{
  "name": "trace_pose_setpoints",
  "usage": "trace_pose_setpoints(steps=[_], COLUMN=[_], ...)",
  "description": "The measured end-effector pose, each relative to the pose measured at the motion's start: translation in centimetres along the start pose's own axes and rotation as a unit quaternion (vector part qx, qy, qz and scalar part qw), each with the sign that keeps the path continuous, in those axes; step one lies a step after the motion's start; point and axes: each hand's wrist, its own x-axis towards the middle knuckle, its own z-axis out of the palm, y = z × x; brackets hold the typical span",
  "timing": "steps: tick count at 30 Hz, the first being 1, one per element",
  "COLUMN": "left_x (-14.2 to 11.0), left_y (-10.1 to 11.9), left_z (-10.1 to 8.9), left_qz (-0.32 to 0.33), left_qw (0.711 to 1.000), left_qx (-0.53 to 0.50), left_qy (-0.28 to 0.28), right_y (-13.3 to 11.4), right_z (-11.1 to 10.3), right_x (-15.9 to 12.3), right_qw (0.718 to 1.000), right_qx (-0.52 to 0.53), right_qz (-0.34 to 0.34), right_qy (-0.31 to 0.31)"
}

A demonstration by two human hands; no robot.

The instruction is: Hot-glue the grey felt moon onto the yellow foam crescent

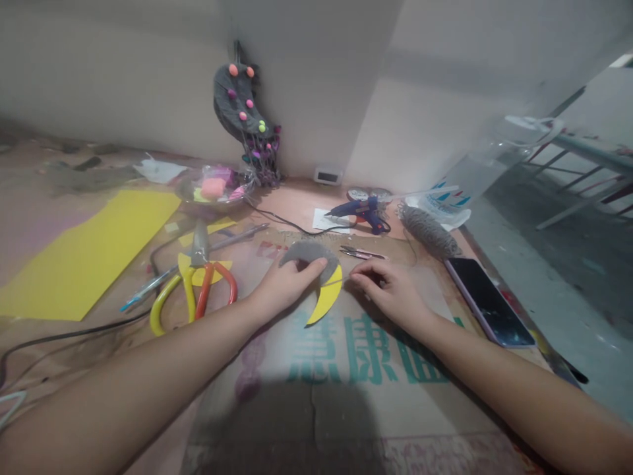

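A yellow crescent point(326, 301), partly wrapped in grey yarn point(307, 251), is in my left hand point(291, 280). The thumb presses on the wrapped part, and the bare yellow tip points down toward me. To its right, my right hand point(380, 287) pinches a strand of grey yarn that runs across to the crescent. Just beyond the hands lie small thread snips point(363, 253). Both hands are over a cardboard sheet point(277, 409) with green printed characters. The fingers under the crescent are hidden.
Scissors point(200, 277) and yellow paper point(93, 257) lie left. Behind are a bowl of pompoms point(215, 188), a blue glue gun point(363, 210) and a decorated grey crescent point(237, 105) against the wall. At right are a yarn skein point(429, 231), a phone point(489, 300) and a bottle point(475, 171).
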Motion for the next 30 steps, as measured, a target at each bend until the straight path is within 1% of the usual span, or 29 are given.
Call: trace_pose_setpoints(steps=[5,11,16,25,30], left_x=[-0.1,-0.39,-0.38,-0.36,-0.49], left_y=[0.26,0.45,0.18,0.43,0.51], left_z=[-0.06,-0.33,-0.31,-0.14,-0.03], left_qz=[-0.009,-0.034,-0.022,-0.002,-0.008], left_qw=[0.999,0.996,0.994,0.995,0.996], left_qx=[0.023,0.06,0.069,0.063,0.054], left_qy=[-0.025,-0.057,-0.076,-0.076,-0.075], right_y=[0.1,0.19,0.3,0.24,0.38], right_z=[0.21,0.29,0.33,0.32,0.44], right_x=[0.34,0.3,0.22,0.25,0.22], right_qw=[1.0,1.0,0.999,0.998,0.998], right_qx=[-0.016,-0.021,-0.017,-0.018,-0.017], right_qz=[-0.001,-0.015,-0.022,-0.042,-0.049], right_qy=[-0.002,0.013,0.021,0.03,0.037])
